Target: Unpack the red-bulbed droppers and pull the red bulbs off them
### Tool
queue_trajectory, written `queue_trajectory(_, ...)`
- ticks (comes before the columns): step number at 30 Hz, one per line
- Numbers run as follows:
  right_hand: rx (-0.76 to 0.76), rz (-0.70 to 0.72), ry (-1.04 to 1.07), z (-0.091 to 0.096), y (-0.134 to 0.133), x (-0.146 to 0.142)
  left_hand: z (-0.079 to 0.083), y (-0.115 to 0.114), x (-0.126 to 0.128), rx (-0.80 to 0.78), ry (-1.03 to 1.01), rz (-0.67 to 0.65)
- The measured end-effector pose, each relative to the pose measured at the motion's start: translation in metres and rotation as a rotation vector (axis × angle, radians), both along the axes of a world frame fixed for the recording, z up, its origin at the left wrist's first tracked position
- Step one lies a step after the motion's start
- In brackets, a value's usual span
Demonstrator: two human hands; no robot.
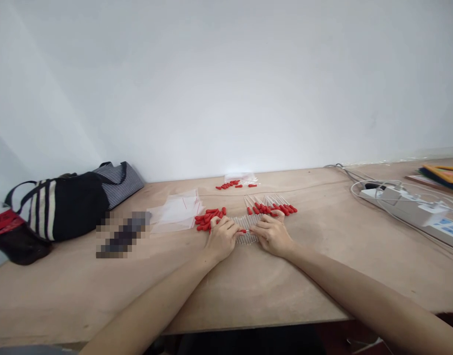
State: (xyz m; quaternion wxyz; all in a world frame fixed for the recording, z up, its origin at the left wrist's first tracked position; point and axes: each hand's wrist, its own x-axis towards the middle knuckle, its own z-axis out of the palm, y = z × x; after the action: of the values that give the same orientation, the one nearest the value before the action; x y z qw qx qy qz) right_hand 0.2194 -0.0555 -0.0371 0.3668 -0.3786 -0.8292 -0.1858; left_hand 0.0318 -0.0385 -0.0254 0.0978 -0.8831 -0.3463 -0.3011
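Both hands rest on the wooden table [248, 291] over a row of clear glass tubes [246, 236]. My left hand [222, 237] is closed in a pinch on a small red cap [243, 230] at a tube's end. My right hand [272, 233] is closed on that tube from the other side. A pile of loose red caps [208, 218] lies just left of my left hand. Behind my right hand lie several finished tubes with red caps [272, 207].
Clear plastic bags [176, 213] lie left of the caps, and more red caps [233, 184] lie by another bag near the wall. A striped black bag [69, 202] sits at the left. A white power strip [414, 209] with cables is at the right.
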Motion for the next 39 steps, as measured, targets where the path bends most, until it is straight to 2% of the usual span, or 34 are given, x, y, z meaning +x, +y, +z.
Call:
queue_trajectory(6,-0.067,-0.095,0.107,-0.005,0.004,0.018,-0.001,0.011,-0.026,0.039,-0.110,0.138)
queue_trajectory(11,-0.177,-0.222,0.187,-0.005,0.009,0.022,0.000,0.018,-0.039,0.001,-0.269,0.064)
queue_trajectory(16,-0.308,-0.488,0.244,0.005,0.007,0.034,0.009,0.030,-0.046,-0.083,-0.365,0.266)
queue_trajectory(20,-0.408,-0.572,0.195,0.010,0.001,0.041,0.023,0.043,-0.047,-0.166,-0.264,0.397)
queue_trajectory(26,-0.391,-0.563,0.177,-0.001,0.004,0.032,0.028,0.058,-0.038,-0.202,-0.147,0.454)
queue_trajectory(31,-0.363,-0.532,0.173,-0.009,0.010,0.023,0.029,0.058,-0.030,-0.194,-0.093,0.503)
queue_trajectory(36,-0.380,-0.510,0.173,-0.008,0.011,0.020,0.034,0.053,0.008,-0.195,-0.010,0.466)
queue_trajectory(39,-0.385,-0.507,0.195,-0.005,0.010,0.021,0.033,0.055,0.038,-0.345,0.040,0.510)
